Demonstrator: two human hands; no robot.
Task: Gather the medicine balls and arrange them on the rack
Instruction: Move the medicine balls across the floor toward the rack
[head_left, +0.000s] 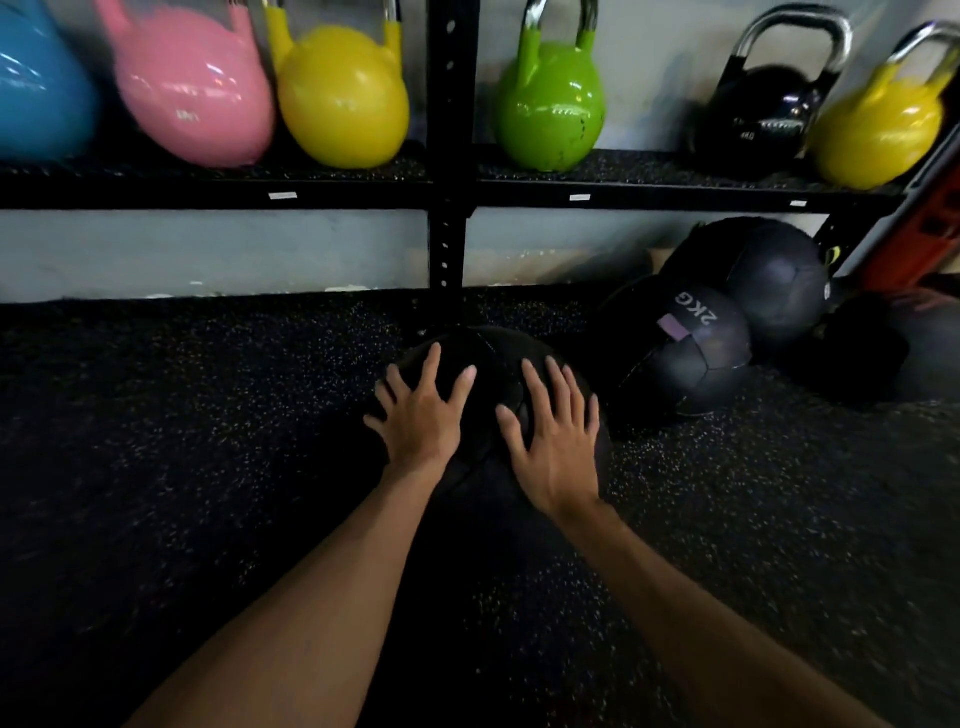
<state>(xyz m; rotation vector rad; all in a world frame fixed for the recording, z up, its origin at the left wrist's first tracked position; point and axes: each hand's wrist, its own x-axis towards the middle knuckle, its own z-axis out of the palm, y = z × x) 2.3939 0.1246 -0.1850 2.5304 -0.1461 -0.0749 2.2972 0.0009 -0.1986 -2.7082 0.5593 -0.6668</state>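
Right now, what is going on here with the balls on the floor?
A person rests the left hand and the right hand flat, fingers spread, on a black medicine ball on the floor before the rack. To its right, under the shelf of kettlebells, lie the 2KG ball and another dark ball.

The round black leather medicine ball (493, 353) sits on the speckled rubber floor (156, 415), under the left hand (423, 421) and right hand (556, 447). To its right lies the dark 2KG-marked ball (685, 358), with another dark ball (774, 275) farther right behind it. A row of glossy kettlebells (343, 98) stands on the black metal rack shelf (208, 195) at the far side.
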